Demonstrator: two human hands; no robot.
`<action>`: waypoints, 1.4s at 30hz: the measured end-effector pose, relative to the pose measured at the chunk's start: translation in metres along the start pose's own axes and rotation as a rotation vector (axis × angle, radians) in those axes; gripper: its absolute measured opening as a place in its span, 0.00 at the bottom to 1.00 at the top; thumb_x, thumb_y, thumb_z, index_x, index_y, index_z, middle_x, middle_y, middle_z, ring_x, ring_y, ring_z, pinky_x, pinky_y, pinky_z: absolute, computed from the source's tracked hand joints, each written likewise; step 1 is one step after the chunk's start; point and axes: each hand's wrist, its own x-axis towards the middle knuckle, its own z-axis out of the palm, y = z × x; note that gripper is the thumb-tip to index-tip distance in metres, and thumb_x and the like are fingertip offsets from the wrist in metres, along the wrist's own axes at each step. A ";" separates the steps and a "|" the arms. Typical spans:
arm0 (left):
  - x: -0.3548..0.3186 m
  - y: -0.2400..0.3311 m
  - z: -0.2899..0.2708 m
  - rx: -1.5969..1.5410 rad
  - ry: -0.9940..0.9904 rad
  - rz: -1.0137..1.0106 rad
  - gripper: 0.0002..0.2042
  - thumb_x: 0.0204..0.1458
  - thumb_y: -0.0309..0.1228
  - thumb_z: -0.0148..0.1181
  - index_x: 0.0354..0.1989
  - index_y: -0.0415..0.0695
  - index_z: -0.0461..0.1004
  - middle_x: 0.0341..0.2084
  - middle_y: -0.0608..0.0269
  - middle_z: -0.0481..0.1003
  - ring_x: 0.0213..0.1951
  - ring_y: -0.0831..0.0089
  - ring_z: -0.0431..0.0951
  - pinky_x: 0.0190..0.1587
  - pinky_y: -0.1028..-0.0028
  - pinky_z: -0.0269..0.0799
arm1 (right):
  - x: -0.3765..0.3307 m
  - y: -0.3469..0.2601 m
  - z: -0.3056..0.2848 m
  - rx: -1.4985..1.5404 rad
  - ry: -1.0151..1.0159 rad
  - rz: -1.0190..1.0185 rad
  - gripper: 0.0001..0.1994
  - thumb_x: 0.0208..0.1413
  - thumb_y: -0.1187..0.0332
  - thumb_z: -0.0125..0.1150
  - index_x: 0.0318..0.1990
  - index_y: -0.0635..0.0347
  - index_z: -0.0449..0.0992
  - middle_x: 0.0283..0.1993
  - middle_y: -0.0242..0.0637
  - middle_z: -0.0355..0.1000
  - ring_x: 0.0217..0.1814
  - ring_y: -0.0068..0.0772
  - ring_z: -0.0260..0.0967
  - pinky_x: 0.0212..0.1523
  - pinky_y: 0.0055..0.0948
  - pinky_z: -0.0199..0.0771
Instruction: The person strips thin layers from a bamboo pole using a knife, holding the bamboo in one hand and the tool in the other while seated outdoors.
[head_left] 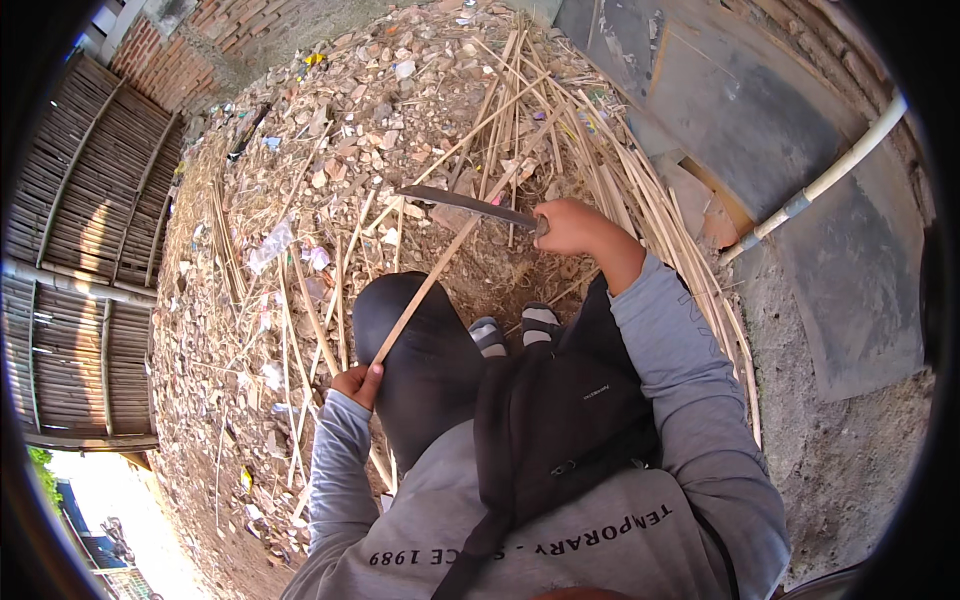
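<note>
My right hand (572, 227) is closed round the handle of a machete (465, 204), whose long dark blade reaches out to the left. A flat bamboo strip (425, 290) is gripped near its lower end by my left hand (358, 384), close beside my bent knee. From there the strip slants up and to the right, and it meets the blade in the picture about midway along; whether they touch I cannot tell. My left thumb lies along the strip, and the other fingers are mostly hidden beneath.
Bamboo strips (655, 215) lie in a long pile at the right, with more scattered ahead and at the left. Broken stone and litter (350, 150) cover the ground. A bamboo-slat wall (80, 180) stands left. Dark panels (750, 110) and a pale pipe (830, 175) line the right.
</note>
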 end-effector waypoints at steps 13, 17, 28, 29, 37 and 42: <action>-0.006 0.007 0.001 0.162 0.078 0.043 0.25 0.57 0.50 0.54 0.24 0.35 0.73 0.11 0.66 0.65 0.19 0.78 0.62 0.23 0.70 0.60 | 0.000 0.003 -0.003 -0.042 -0.089 0.049 0.23 0.39 0.56 0.68 0.42 0.59 0.77 0.37 0.49 0.75 0.42 0.51 0.73 0.43 0.42 0.72; -0.008 0.017 0.000 0.179 0.065 0.030 0.25 0.57 0.49 0.54 0.23 0.36 0.73 0.11 0.64 0.65 0.18 0.76 0.62 0.23 0.69 0.61 | 0.010 0.018 -0.004 -0.104 -0.056 0.095 0.23 0.40 0.56 0.68 0.44 0.59 0.76 0.38 0.50 0.75 0.43 0.51 0.73 0.44 0.42 0.72; -0.001 -0.004 -0.001 0.153 0.061 0.033 0.25 0.56 0.51 0.53 0.32 0.35 0.78 0.17 0.56 0.73 0.22 0.70 0.71 0.29 0.68 0.68 | 0.000 -0.002 -0.007 -0.076 -0.039 0.045 0.20 0.42 0.54 0.67 0.39 0.59 0.76 0.36 0.45 0.75 0.40 0.50 0.73 0.40 0.42 0.72; -0.002 -0.005 -0.001 0.142 0.055 0.037 0.25 0.56 0.51 0.53 0.33 0.35 0.78 0.18 0.55 0.74 0.23 0.70 0.72 0.30 0.68 0.68 | -0.001 -0.002 -0.008 -0.084 -0.024 0.040 0.20 0.42 0.54 0.67 0.39 0.59 0.76 0.36 0.45 0.75 0.40 0.50 0.73 0.40 0.42 0.72; -0.008 0.029 -0.007 0.455 -0.003 -0.048 0.29 0.58 0.55 0.42 0.37 0.38 0.77 0.30 0.41 0.77 0.39 0.44 0.76 0.44 0.57 0.70 | -0.013 -0.034 -0.003 -0.174 0.039 0.140 0.16 0.45 0.59 0.64 0.40 0.57 0.76 0.37 0.46 0.75 0.42 0.50 0.73 0.42 0.47 0.72; -0.011 0.023 0.004 0.507 0.095 -0.016 0.27 0.58 0.53 0.43 0.32 0.38 0.77 0.28 0.39 0.75 0.36 0.42 0.75 0.42 0.56 0.70 | 0.003 0.004 0.016 -0.109 -0.016 -0.108 0.21 0.41 0.56 0.68 0.40 0.61 0.76 0.36 0.50 0.75 0.42 0.51 0.73 0.43 0.45 0.72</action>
